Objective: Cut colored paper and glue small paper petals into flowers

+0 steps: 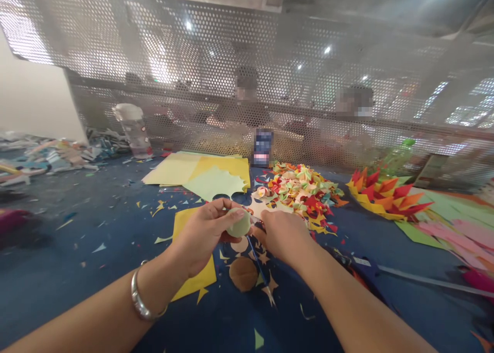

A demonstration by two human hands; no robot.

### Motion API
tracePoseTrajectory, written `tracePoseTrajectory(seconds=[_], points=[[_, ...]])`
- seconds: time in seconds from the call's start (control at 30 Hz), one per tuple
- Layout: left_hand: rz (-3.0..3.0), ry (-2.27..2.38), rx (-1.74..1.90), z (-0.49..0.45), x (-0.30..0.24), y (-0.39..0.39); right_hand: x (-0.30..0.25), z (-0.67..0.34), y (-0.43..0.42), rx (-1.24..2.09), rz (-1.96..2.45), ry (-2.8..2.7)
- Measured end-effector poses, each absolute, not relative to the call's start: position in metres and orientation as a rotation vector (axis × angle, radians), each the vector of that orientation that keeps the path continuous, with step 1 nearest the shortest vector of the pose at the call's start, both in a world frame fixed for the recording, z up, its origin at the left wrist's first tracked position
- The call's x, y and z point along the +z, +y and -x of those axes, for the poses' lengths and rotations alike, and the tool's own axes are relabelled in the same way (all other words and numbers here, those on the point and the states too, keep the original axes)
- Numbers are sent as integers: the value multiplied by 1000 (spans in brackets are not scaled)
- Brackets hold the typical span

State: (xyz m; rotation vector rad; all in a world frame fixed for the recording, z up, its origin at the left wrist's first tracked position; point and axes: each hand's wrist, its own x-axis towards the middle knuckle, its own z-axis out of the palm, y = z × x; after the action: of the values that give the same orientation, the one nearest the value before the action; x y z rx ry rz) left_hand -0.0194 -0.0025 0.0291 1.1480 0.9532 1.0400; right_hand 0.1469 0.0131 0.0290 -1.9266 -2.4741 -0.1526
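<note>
My left hand [204, 234] is closed round a small pale green paper disc [238, 223], pinched between thumb and fingers. My right hand [283, 234] is closed just to its right, fingers curled at the disc's edge; a thin blue stick or tool [257, 263] runs down from under it, and what the fingers grip is hidden. Below the hands lie a tan paper circle [243, 274] and star-shaped offcuts. A yellow sheet [193, 281] lies under my left wrist, which wears a silver bangle [139, 297].
A heap of small folded coloured paper pieces [304, 191] lies behind my right hand. Yellow and green sheets [200, 174] sit further back, spiky red-orange paper shapes [386, 196] to the right. A perforated metal screen [247, 101] backs the blue table [77, 260]; people sit behind it.
</note>
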Motion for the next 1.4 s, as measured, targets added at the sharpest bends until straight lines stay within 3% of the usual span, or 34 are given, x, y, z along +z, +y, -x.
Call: tracePoseTrajectory(seconds=[1.4], points=[[-918,910,1103,6,11,-11,41,-152,0,-220,1580,-2433]])
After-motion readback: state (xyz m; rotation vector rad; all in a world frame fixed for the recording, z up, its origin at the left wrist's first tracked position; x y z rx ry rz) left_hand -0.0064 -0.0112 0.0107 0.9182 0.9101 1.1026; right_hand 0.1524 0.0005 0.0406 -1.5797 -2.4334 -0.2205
